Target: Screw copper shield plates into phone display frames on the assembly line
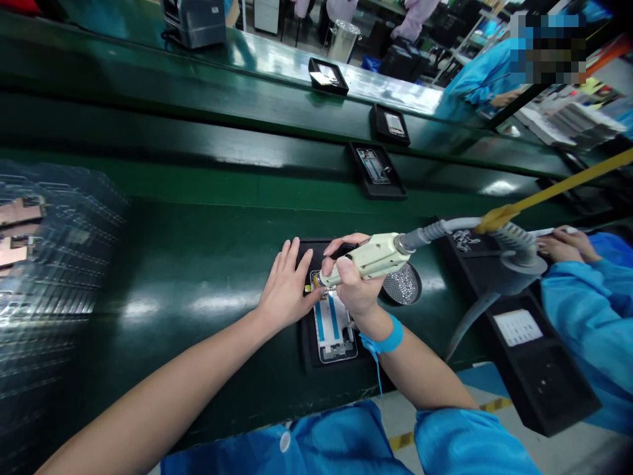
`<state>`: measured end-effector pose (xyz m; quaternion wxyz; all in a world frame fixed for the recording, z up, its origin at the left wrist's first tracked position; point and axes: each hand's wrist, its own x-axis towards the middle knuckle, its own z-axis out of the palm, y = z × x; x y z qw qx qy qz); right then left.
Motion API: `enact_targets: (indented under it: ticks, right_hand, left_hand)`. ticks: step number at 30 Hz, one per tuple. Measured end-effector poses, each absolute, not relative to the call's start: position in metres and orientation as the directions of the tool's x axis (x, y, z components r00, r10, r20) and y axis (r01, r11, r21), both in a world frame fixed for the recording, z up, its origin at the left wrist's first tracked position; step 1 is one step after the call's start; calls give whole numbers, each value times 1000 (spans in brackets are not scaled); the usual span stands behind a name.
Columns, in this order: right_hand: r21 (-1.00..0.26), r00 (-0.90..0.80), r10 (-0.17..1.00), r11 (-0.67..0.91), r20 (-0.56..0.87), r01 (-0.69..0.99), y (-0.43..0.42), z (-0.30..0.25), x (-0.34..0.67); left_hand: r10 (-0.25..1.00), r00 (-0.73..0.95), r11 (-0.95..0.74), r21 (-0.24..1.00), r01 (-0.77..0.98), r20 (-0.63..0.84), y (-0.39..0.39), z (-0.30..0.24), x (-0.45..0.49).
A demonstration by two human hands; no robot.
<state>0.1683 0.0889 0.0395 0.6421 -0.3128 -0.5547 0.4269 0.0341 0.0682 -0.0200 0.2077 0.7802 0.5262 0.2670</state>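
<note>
My right hand (pixel 357 285) is wrapped round a cream electric screwdriver (pixel 380 256), tilted so its tip points down-left at the top end of an opened phone (pixel 335 330). The phone's frame shows blue strips and lies in a black tray (pixel 307 343). Fingers stretched out, my left hand (pixel 289 287) rests on the tray's left edge, its thumb by the screwdriver tip. The tip's exact contact is hidden by the fingers. Just right of my right hand sits a round dish of small screws (pixel 403 285). A blue wrist strap (pixel 388 336) circles my right wrist.
Clear plastic trays (pixel 59 264) with copper-coloured parts are stacked at left. Beyond the bench, black trays with phone parts (pixel 376 168) stand on the line. A long black parts box (pixel 534 356) lies at right, near a co-worker's hands (pixel 568 244). A yellow strap (pixel 568 188) holds the screwdriver's cable.
</note>
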Motion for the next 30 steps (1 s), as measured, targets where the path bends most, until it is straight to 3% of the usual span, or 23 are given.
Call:
enact_targets:
  ticks: [13,18,21,24,30]
  right_hand:
    - [-881,2,889,455,459,-133,90,40,167]
    - [-831,210,824,551,526,-78,102,64,193]
    - [-776,343,733,630,588,-15,112,71,224]
    - [-798,404,722,601,561,34,118,65,253]
    - [-792,456,692,609,560,49,118,50,278]
  left_hand:
    - [940,302,-335,603,724,159,68,-17,34]
    - [917,344,-396,557,730,200,62,-8,31]
    - [829,512,-553,471,688,225,48,1,37]
    - [744,639,-654,403,640,193,34,7,49]
    - [767,625,-627,366,687,141,31,7,64]
